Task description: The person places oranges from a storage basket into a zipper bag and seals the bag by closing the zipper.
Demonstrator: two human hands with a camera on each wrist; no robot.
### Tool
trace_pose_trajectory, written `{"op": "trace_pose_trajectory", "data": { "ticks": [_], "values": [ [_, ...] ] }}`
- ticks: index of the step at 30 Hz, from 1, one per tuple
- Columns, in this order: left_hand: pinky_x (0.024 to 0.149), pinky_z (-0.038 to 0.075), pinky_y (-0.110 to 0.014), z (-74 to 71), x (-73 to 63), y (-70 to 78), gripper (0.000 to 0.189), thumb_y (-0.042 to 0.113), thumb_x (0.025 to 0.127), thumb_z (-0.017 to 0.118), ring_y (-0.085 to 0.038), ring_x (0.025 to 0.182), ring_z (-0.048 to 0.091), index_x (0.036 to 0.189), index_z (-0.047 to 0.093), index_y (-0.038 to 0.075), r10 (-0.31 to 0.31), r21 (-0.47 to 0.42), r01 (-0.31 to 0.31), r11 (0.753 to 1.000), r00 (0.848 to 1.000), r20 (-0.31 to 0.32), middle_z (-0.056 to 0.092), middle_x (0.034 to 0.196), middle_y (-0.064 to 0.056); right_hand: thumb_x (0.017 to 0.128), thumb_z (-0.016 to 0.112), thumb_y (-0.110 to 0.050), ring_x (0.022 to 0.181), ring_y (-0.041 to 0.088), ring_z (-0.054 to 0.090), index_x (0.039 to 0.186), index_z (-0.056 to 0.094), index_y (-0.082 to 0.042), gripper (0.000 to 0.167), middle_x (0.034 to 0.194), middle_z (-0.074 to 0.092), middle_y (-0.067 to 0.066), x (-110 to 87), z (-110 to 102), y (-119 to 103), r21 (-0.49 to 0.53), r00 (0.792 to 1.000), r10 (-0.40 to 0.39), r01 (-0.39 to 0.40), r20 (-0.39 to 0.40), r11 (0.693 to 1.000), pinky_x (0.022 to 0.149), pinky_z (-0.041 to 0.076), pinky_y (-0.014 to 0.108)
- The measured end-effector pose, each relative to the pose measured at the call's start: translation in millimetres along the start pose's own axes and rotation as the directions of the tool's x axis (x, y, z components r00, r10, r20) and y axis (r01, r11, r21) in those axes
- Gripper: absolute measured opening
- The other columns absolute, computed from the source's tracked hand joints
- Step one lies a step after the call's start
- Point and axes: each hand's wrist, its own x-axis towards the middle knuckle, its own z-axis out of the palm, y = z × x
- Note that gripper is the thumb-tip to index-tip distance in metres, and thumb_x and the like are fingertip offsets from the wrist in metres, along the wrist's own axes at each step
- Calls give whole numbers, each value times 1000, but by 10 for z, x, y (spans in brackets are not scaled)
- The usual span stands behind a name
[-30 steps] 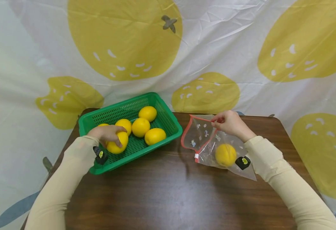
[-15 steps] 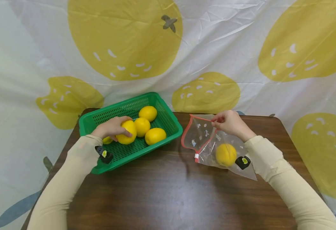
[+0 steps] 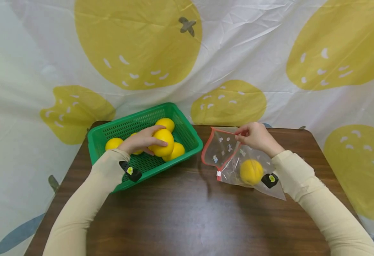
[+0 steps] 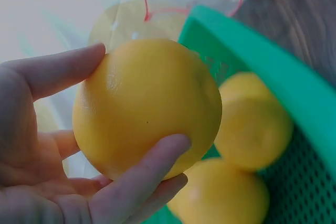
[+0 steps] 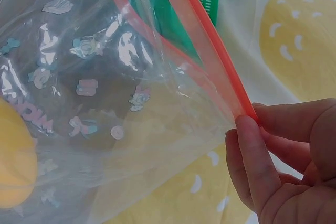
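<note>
Left hand (image 3: 142,139) grips a round yellow fruit (image 3: 164,142); right hand (image 3: 254,137) pinches a clear, red-rimmed plastic bag (image 3: 223,147), the enclosed yellow fruit (image 3: 251,172) lying nearer the person. Beneath the left hand, a green perforated plastic basket (image 3: 183,132) holds more yellow fruits (image 3: 114,143).

Pink lettering (image 5: 35,115) on clear bag (image 5: 100,108), nr yellow fruit (image 5: 14,156): tilted, blurry, can't read for sure. L wrist cam (image 3: 136,175) & R wrist cam (image 3: 266,181): yellow-green mark on ea., too sm. to make out.
</note>
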Motion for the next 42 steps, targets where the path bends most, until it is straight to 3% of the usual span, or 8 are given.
{"op": "trace_pose_trajectory", "data": {
  "ticks": [10, 15, 24, 29, 34, 38, 42],
  "values": [
    [72, 53, -40, 308, 239, 251, 73, 27, 81, 65, -31, 107, 48, 143, 26, 21, 38, -65, -35, 997, 998, 52, 33, 134, -12, 84, 63, -10, 59, 12, 61, 97, 67, 5, 21, 73, 65, 10, -24, -21, 0, 7, 1000, 7, -7, 1, 1000, 52, 47, 27],
    [69, 54, -40, 478, 332, 374, 74, 28, 80, 67, -29, 106, 49, 143, 27, 22, 78, -55, -74, 996, 995, 67, 37, 132, -10, 84, 62, -9, 60, 13, 62, 98, 67, 5, 20, 77, 66, 13, -51, -37, 3, 12, 1000, 16, -16, -13, 1000, 53, 48, 27],
    [68, 54, -38, 764, 485, 536, 72, 27, 80, 67, -29, 108, 47, 142, 29, 23, 94, -20, -92, 996, 993, 76, 37, 134, -11, 84, 62, -10, 62, 14, 63, 97, 67, 3, 19, 79, 67, 13, -68, -18, -4, 9, 1000, 19, -18, -24, 1000, 55, 50, 28],
    [69, 54, -39, 900, 523, 588, 75, 28, 80, 68, -28, 105, 49, 141, 27, 16, 92, -23, -90, 996, 994, 58, 39, 132, -13, 84, 61, -8, 61, 14, 62, 97, 67, 4, 19, 78, 66, 13, -69, -18, -21, 7, 1000, 13, -13, -22, 1000, 54, 49, 28],
    [60, 55, -33, 1019, 565, 618, 73, 28, 76, 72, -28, 103, 50, 133, 32, 7, 120, 24, -120, 992, 993, 4, 41, 124, -17, 84, 62, -8, 60, 13, 62, 97, 67, 5, 19, 78, 67, 14, -59, -13, -25, 17, 1000, 15, -15, -19, 1000, 55, 48, 27],
    [55, 54, -31, 1087, 608, 642, 72, 30, 75, 72, -27, 102, 49, 133, 35, 8, 173, 113, -170, 979, 985, -12, 41, 124, -17, 83, 63, -9, 60, 13, 61, 97, 67, 5, 20, 77, 66, 12, -53, -10, -34, 11, 1000, 19, -19, -21, 1000, 55, 48, 26],
    [57, 54, -34, 1128, 629, 664, 70, 30, 74, 73, -26, 97, 52, 129, 34, 8, 180, 114, -177, 978, 984, -17, 45, 120, -16, 83, 63, -8, 59, 13, 61, 97, 67, 5, 20, 76, 66, 11, -47, -10, -43, 12, 1000, 18, -18, -21, 1000, 54, 48, 26]
  ]
}}
